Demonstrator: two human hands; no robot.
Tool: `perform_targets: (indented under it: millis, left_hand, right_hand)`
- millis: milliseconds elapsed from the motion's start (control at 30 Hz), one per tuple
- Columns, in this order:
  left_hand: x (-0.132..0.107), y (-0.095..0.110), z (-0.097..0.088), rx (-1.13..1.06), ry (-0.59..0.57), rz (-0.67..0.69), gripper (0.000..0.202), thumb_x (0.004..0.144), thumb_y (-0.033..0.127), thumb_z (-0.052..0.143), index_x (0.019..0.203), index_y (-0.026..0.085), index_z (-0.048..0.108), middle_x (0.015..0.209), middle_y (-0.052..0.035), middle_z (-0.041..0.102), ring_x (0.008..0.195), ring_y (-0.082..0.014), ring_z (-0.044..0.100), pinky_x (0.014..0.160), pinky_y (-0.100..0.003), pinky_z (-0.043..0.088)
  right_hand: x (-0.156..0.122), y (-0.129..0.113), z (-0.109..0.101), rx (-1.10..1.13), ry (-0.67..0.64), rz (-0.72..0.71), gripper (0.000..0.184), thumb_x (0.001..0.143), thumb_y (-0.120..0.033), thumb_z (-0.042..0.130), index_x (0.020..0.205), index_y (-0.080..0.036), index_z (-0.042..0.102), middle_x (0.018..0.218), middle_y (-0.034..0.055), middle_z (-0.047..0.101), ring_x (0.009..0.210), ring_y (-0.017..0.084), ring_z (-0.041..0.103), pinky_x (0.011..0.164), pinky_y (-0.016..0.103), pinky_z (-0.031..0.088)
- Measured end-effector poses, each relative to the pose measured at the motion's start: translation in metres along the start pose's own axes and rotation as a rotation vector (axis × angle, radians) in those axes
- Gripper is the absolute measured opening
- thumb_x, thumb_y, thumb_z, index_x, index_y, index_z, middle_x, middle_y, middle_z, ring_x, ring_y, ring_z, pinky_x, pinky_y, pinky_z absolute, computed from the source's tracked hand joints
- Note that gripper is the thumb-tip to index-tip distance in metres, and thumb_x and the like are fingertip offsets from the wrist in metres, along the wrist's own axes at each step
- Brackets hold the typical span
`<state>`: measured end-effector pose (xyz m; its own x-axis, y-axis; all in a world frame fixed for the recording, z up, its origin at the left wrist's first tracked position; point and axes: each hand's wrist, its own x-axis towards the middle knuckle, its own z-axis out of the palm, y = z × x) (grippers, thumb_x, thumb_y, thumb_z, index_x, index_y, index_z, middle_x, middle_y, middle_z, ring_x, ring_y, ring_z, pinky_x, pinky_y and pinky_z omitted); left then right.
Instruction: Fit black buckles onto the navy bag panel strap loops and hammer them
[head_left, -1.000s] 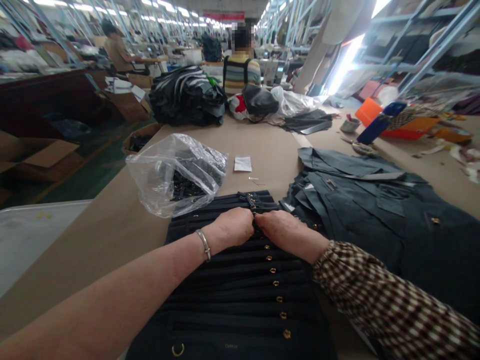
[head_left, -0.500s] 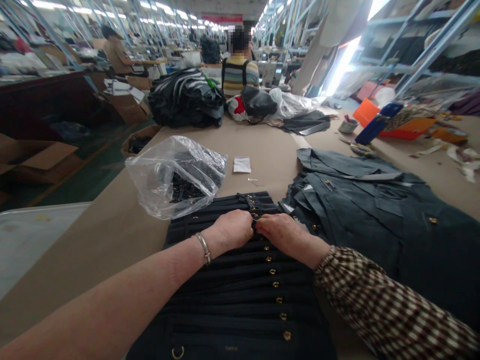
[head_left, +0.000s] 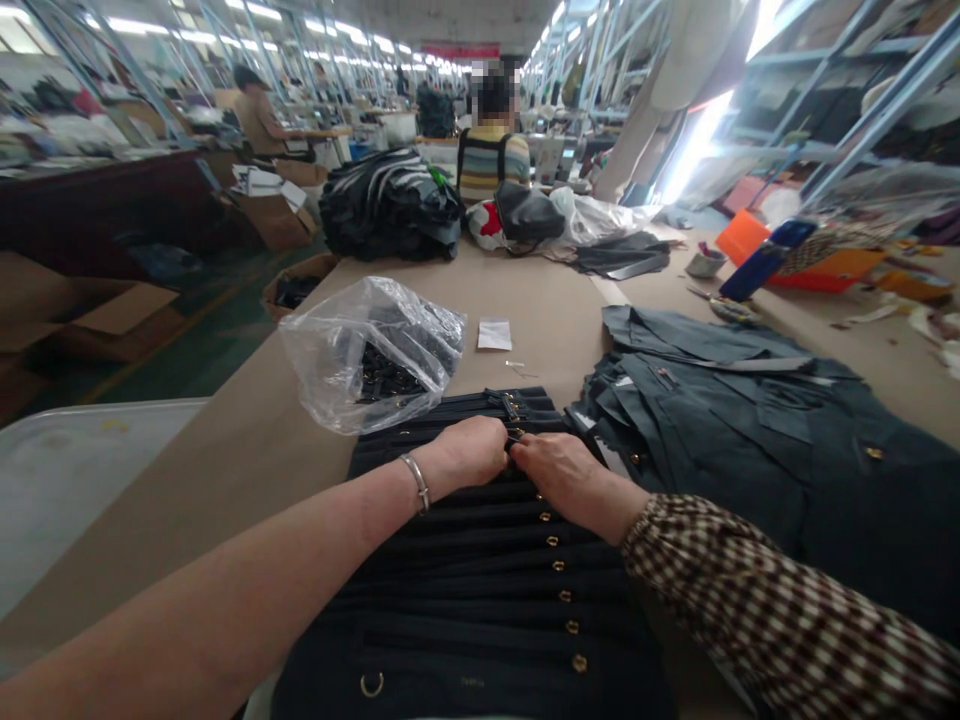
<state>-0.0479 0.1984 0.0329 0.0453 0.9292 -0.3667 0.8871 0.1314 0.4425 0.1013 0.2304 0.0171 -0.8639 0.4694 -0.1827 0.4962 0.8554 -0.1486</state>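
A stack of dark fabric panels [head_left: 465, 580] lies overlapped in front of me, with gold zipper sliders [head_left: 558, 566] in a row down its right side. Over the upper part of the stack, my left hand [head_left: 476, 450] is closed in a pinch on a small dark strip [head_left: 513, 440]. My right hand [head_left: 559, 470] pinches the same spot from the other side, fingertips almost touching the left. Fingers cover most of the strip and its join to the panel. Just beyond them, a dark zipper pull [head_left: 510, 404] with gold metal lies on the top panels.
A clear plastic bag [head_left: 322, 365] of black pieces with metal parts sits beyond the stack. Loose dark fabric pieces [head_left: 750, 430] spread to the right. A white packet [head_left: 494, 334], snips [head_left: 727, 304] and a blue phone-like object [head_left: 769, 262] lie farther back. Another person [head_left: 491, 150] sits beyond the table.
The camera view has shifted slightly, so the scene sits a little to the right. Both hands stay together at nearly the same place on the stack, still pinching.
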Motion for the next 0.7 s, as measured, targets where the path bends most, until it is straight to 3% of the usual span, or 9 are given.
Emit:
perform_targets:
  millis: [133,233,300,367,467,567,700]
  left_hand:
    - [-0.009,-0.01,-0.01,-0.244,0.071,-0.025,0.022,0.077,0.031,0.058,0.061,0.017,0.057,0.063,-0.0043,0.059,0.068,-0.0175,0.059,0.065,-0.026,0.045]
    - [-0.022,-0.011,-0.013,-0.5,0.074,-0.093,0.028,0.087,0.039,0.043,0.072,0.019,0.054,0.049,0.0048,0.043,0.043,-0.0104,0.045,0.045,-0.022,0.036]
    - [-0.031,-0.008,-0.012,-0.673,0.054,-0.129,0.031,0.091,0.043,0.034,0.078,0.02,0.051,0.047,0.008,0.037,0.036,-0.0085,0.037,0.039,-0.021,0.031]
    - [-0.037,-0.003,-0.01,-0.826,0.024,-0.143,0.032,0.092,0.045,0.033,0.081,0.02,0.049,0.048,0.0088,0.036,0.034,-0.0075,0.036,0.037,-0.019,0.028]
    - [-0.04,0.005,-0.004,-0.983,0.012,-0.15,0.033,0.092,0.046,0.034,0.082,0.019,0.05,0.052,0.0077,0.039,0.037,-0.0068,0.039,0.036,-0.018,0.028]
    - [-0.039,0.009,0.004,-1.188,0.057,-0.17,0.035,0.091,0.047,0.04,0.08,0.017,0.054,0.061,0.003,0.05,0.046,-0.0074,0.047,0.038,-0.018,0.032]
    - [-0.037,0.008,0.015,-1.366,0.066,-0.238,0.043,0.088,0.055,0.044,0.076,0.016,0.057,0.06,0.0001,0.054,0.048,-0.0101,0.05,0.036,-0.018,0.029]
  right_hand:
    - [0.004,0.012,-0.001,0.094,0.017,0.066,0.016,0.087,-0.018,0.054,0.082,-0.015,0.069,0.082,0.0086,0.07,0.075,0.017,0.064,0.069,0.024,0.044]
    - [-0.002,0.025,-0.001,0.345,0.196,0.166,0.018,0.086,-0.021,0.054,0.077,-0.018,0.069,0.069,0.0015,0.067,0.066,0.014,0.06,0.063,0.021,0.042]
    - [-0.01,0.024,-0.004,0.48,0.349,0.22,0.021,0.088,-0.022,0.051,0.078,-0.018,0.068,0.064,-0.0004,0.064,0.062,0.012,0.057,0.06,0.021,0.04]
    - [-0.016,0.014,-0.008,0.566,0.459,0.189,0.02,0.088,-0.021,0.051,0.077,-0.018,0.068,0.065,-0.0008,0.063,0.061,0.012,0.056,0.06,0.021,0.04]
    - [-0.021,-0.011,-0.009,0.711,0.53,0.028,0.006,0.083,-0.02,0.062,0.082,-0.018,0.067,0.073,-0.0009,0.065,0.064,0.011,0.056,0.062,0.019,0.041]
    - [-0.019,-0.029,-0.005,0.798,0.564,-0.09,0.02,0.074,-0.024,0.073,0.093,-0.019,0.067,0.087,0.0018,0.065,0.073,0.012,0.058,0.066,0.021,0.045]
    - [-0.017,-0.037,0.0,0.842,0.535,-0.111,0.024,0.076,-0.018,0.071,0.099,-0.021,0.067,0.092,0.0025,0.066,0.074,0.012,0.06,0.068,0.022,0.047]
